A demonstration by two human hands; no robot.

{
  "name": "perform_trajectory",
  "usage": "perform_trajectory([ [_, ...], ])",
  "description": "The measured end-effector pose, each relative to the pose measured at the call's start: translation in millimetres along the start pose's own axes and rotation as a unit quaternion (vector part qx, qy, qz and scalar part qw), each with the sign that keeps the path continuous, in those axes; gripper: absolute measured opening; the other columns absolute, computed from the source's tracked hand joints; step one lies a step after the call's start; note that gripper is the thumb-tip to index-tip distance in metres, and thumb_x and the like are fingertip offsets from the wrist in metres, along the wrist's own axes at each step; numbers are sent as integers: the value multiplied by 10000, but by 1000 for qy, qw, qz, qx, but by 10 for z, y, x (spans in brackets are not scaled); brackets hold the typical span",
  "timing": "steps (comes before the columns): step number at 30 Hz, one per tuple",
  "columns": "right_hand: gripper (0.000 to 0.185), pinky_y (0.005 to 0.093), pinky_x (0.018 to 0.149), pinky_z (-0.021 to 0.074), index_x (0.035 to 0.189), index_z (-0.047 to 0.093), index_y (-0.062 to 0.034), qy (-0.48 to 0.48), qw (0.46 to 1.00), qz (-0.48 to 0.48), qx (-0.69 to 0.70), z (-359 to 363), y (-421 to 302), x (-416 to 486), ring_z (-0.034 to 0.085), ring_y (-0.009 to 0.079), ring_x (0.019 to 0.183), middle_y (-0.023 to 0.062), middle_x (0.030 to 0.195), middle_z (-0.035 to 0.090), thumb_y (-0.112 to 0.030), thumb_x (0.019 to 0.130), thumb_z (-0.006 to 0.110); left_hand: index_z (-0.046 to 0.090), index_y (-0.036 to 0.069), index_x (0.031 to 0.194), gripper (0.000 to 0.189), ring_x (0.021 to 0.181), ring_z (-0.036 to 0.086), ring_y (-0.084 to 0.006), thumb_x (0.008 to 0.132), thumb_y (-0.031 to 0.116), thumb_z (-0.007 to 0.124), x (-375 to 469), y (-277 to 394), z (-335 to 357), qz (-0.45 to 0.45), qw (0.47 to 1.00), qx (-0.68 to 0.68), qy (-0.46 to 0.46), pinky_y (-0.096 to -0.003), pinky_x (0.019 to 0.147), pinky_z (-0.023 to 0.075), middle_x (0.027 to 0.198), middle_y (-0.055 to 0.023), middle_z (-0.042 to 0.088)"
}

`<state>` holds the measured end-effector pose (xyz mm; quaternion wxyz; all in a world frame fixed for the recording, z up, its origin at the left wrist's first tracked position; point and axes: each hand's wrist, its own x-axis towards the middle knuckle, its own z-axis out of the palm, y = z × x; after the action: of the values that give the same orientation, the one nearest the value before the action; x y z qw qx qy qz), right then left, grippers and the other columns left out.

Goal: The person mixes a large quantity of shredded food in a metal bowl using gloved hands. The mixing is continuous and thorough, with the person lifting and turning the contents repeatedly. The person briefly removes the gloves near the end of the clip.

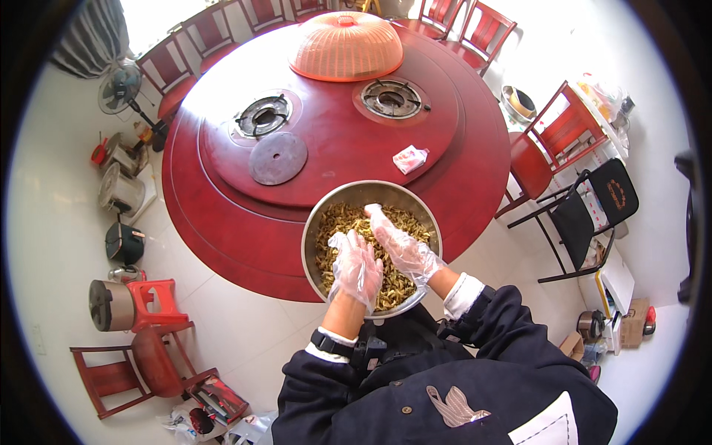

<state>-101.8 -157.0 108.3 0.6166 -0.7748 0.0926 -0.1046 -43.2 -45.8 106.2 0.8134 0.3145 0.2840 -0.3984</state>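
Observation:
A wide stainless steel bowl (307,251) stands at the near edge of the round red table (239,245). Inside it lies a layer of chopped, yellow-brown pieces of food (345,218), perhaps pickled vegetable. Both my hands wear clear disposable plastic gloves and are over the bowl. My left hand (357,268) rests low on the food at the left, palm down, fingers extended. My right hand (401,245) is tilted at the right, its fingers pointing up and left across the food. Whether any pieces are between the palms and the heap cannot be seen.
On the turntable (334,150) are a gas burner (265,115) at left, another burner (391,99) at right, a grey round plate (278,158), a small tissue pack (410,160) and an orange mesh food cover (346,47). Red wooden chairs (562,133) and a black folding chair (581,222) surround the table.

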Motion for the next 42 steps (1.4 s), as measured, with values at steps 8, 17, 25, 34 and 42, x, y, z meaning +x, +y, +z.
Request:
perform_trajectory([
  [8,573,339,1160,328,1494,385,-19,34,989,21,142,66,-131,71,355,204,1443,170,1542,400,-390,1064,459,484,164,1391,501,1240,544,-198,1054,516,364,-10,-25,110,43,988,102,110,-399,1070,434,1327,-8,590],
  [17,1057,438,1193,275,1604,92,-120,-76,770,254,580,-470,-150,238,253,323,1465,157,1649,100,-746,876,536,17,261,1614,801,1556,12,-267,983,708,228,-60,-71,83,30,997,31,-70,-512,1221,5,1695,-9,-3],
  [25,652,338,1180,283,1551,319,-66,-176,958,171,151,-269,122,80,408,215,1400,112,1540,422,-479,1057,424,612,135,1072,429,921,590,-146,1003,547,514,131,-583,334,112,993,-42,25,-327,767,525,979,3,613],
  [34,586,343,1150,322,1497,365,-12,-136,989,13,53,-346,189,126,427,242,1393,184,1486,473,-417,1074,399,599,147,1213,499,995,618,-172,1051,511,300,106,-493,206,158,982,-30,98,-332,871,518,1068,-12,654],
  [42,870,354,1128,331,1517,364,-105,-103,809,269,512,-517,-27,315,495,223,1279,111,1361,560,-717,916,510,381,110,1457,659,1287,477,-283,1011,593,413,-102,-321,123,127,980,-130,-88,-473,1080,430,1459,-90,442],
])
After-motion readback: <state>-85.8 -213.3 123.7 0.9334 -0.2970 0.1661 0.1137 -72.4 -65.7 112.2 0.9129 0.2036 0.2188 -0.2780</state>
